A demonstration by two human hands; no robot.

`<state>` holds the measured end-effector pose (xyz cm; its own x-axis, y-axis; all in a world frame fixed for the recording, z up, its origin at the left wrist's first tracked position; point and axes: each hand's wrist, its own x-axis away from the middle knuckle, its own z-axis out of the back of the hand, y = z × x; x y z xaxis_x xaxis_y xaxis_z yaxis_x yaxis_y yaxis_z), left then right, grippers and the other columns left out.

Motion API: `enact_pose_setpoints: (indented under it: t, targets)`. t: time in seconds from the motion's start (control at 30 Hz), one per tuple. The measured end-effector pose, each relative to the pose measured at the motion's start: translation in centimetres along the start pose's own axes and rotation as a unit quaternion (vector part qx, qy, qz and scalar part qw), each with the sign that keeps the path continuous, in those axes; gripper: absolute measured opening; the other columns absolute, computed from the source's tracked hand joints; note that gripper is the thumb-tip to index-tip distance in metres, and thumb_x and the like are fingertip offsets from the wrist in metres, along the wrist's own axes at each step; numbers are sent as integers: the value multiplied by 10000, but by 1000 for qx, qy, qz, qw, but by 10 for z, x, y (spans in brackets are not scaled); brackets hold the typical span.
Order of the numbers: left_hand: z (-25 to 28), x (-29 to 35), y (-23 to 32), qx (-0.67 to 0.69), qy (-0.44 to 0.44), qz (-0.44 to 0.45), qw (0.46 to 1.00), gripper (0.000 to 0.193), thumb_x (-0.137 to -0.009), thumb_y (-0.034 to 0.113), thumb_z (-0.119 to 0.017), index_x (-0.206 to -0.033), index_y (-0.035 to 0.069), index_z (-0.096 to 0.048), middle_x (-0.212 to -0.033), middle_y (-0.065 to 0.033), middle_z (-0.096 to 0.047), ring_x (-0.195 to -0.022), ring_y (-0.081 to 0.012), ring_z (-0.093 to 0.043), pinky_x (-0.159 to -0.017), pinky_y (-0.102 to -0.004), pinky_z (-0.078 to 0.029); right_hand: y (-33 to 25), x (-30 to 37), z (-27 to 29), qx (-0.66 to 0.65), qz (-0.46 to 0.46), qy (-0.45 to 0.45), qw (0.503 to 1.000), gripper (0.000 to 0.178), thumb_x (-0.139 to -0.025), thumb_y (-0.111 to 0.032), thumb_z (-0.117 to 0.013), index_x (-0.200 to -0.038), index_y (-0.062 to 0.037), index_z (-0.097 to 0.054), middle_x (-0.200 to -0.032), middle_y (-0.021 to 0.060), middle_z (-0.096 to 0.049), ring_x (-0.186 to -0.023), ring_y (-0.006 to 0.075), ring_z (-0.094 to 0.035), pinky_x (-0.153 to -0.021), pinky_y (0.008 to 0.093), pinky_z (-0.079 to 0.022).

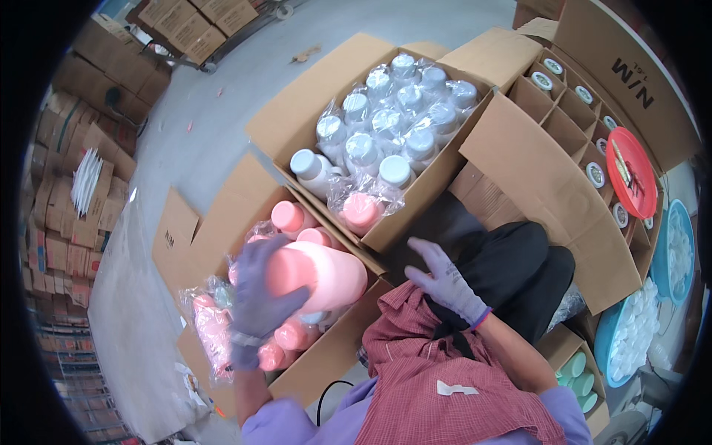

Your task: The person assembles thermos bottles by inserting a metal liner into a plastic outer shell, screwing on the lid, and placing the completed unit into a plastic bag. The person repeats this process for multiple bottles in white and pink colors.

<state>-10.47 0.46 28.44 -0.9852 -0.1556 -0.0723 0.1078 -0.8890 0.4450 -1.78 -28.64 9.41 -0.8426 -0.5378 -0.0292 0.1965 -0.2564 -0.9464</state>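
My left hand (261, 295), in a grey-purple glove, is closed around the lid end of a large pink bottle (337, 276). The bottle lies sideways over an open cardboard box of pink bottles (288, 215), some wrapped in clear plastic. My right hand (449, 283), gloved too, is held over my lap with fingers spread and nothing in it. Ahead of it stands a second open box (300, 104) with several pale bottles with light blue lids (361, 148), most in clear bags. A bagged pink-lidded bottle (361, 211) sits in its near corner.
At the right a carton with dividers (530, 100) holds several round-topped items, and a red tray (641, 196) rests on it. Blue tubs (604, 345) of white parts and a carton of green pieces (582, 382) stand lower right. Stacked cartons (67, 200) line the left.
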Motion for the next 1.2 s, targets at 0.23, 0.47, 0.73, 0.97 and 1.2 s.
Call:
enact_pose_setpoints:
  t: [0.23,0.47,0.73,0.97,1.2]
  targets:
    - [-22,9,76,302,132,-108,938,921,-633,227,-798,-1424,28,-370,-1323,-139,-478,-1192,-278,-514,-1037,-432,-418,-69,-19,99,-513,-54,203,833,519,-981,-348,-631,-1319,40,-560,-1214,81,-650,-1093,147,-605,-992,312,-463]
    - [-160,-24,129,654,-470,165,569,677,-1019,577,-338,-1448,58,-419,-1303,-104,-597,-1035,-274,-659,-770,-395,-590,-98,88,274,-65,169,428,886,166,-866,-171,-678,-904,-9,-676,-912,24,-604,-861,99,-544,-767,266,-440]
    - [-215,-188,256,575,-283,-106,760,643,-977,452,-605,-1423,18,-441,-1236,-76,-580,-1050,-141,-591,-826,-302,-538,-58,150,258,52,75,346,934,143,-778,-79,-751,-908,-30,-716,-935,97,-625,-867,204,-610,-760,314,-485]
    - [-262,-249,421,591,-316,-119,733,530,-962,453,-616,-1283,51,-489,-993,-10,-537,-904,-102,-500,-714,-292,-473,-72,120,190,122,46,336,933,234,-800,-111,-748,-1010,-32,-678,-1040,115,-634,-958,291,-611,-834,374,-503]
    - [-260,-126,276,450,-499,-344,656,539,-990,428,-546,-1308,-6,-580,-1390,-169,-563,-1288,-278,-536,-1109,-413,-400,-107,156,176,303,42,460,833,253,-704,-135,-782,-915,-85,-652,-898,56,-639,-836,241,-615,-740,373,-488]
